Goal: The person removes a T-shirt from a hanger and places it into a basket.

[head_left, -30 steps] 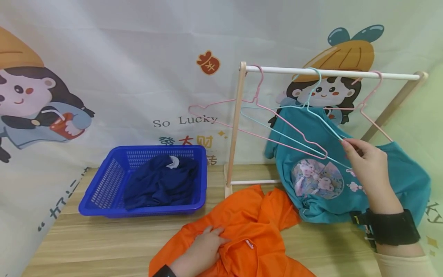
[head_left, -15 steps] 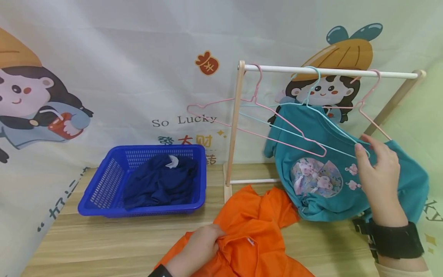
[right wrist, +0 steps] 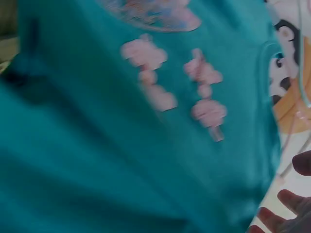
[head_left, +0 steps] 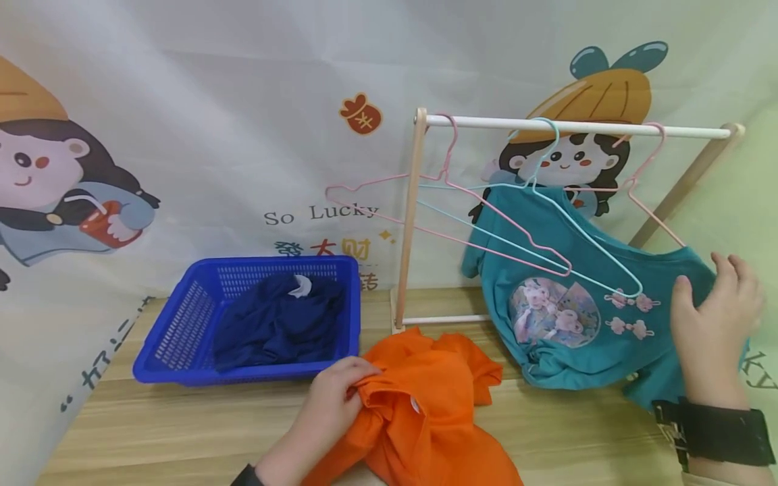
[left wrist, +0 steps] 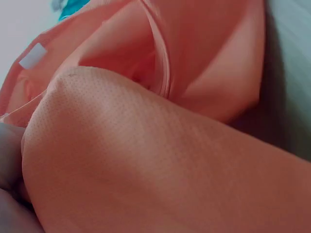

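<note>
In the head view, my left hand (head_left: 331,405) pinches an orange T-shirt (head_left: 437,391) beside its neckline. The shirt lies bunched on the table, and its white neck label (left wrist: 33,56) shows in the left wrist view. My right hand (head_left: 717,331), fingers spread and holding nothing, overlaps the shoulder of a teal shirt (head_left: 565,250). Pink flower-like fastenings and a round print decorate that shirt, which hangs from a pink hanger (head_left: 656,219) at the right. A light blue hanger (head_left: 586,233) and another pink hanger (head_left: 498,216) hang bare in front of it.
A small rack with a white rail (head_left: 486,122) and wooden posts bears the hangers. Left of it stands a blue plastic basket (head_left: 176,337) with a dark navy garment (head_left: 279,324) inside. A printed cloth backdrop (head_left: 243,101) rises behind the wood-look table (head_left: 152,432).
My right hand has let go of the light blue hanger and moved right to the teal shirt's shoulder. My left hand has taken hold of the orange T-shirt and drawn it leftward.
</note>
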`<move>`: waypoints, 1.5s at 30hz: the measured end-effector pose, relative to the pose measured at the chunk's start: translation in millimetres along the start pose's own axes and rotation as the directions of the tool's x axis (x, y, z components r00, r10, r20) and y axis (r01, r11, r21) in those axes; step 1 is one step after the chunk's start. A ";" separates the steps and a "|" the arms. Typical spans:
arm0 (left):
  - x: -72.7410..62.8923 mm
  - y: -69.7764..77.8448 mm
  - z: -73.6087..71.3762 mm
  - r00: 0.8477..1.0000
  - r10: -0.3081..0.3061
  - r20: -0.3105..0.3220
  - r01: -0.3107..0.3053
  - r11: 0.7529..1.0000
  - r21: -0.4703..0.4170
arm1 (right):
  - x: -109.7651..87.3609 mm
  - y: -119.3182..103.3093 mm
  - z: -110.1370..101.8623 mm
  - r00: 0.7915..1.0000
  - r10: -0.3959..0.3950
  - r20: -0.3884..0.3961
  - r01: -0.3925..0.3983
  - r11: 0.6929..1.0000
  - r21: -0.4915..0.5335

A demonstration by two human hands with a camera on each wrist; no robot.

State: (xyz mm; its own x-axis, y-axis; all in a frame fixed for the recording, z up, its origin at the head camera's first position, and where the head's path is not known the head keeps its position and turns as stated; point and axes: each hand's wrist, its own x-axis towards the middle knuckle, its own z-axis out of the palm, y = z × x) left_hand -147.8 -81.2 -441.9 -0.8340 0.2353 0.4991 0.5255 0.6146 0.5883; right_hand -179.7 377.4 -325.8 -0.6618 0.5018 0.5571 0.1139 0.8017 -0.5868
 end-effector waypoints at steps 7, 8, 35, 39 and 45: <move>10.5 6.9 -29.0 0.992 0.005 -0.126 -0.015 0.997 -0.080 | 2.5 10.9 1.7 0.997 0.053 0.059 -0.046 0.992 -0.118; 12.7 7.9 -33.9 0.991 0.001 -0.137 -0.013 0.996 -0.089 | 2.7 12.2 1.9 0.998 0.044 0.052 -0.038 0.992 -0.122; 91.1 49.1 -140.9 0.550 -0.048 -0.834 -0.212 0.958 -0.195 | -3.6 13.7 -2.7 1.000 0.007 0.031 -0.003 0.993 -0.116; 100.3 56.3 -161.1 0.428 -0.047 -0.902 -0.233 0.959 -0.161 | -4.0 13.6 -2.2 0.999 0.003 0.035 0.001 0.993 -0.117; 102.3 20.8 -171.1 0.375 -0.031 -0.927 -0.096 0.993 -0.071 | -5.0 13.9 -1.0 0.999 0.003 0.039 0.002 0.993 -0.119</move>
State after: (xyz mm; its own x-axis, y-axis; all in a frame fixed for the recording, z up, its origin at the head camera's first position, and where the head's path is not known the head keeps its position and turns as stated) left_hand -193.4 -173.1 -269.8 -0.1727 -0.6282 0.7587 0.6137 0.5338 0.5817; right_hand -174.1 386.4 -336.1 -0.6897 0.4911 0.5322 0.2001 0.8356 -0.5117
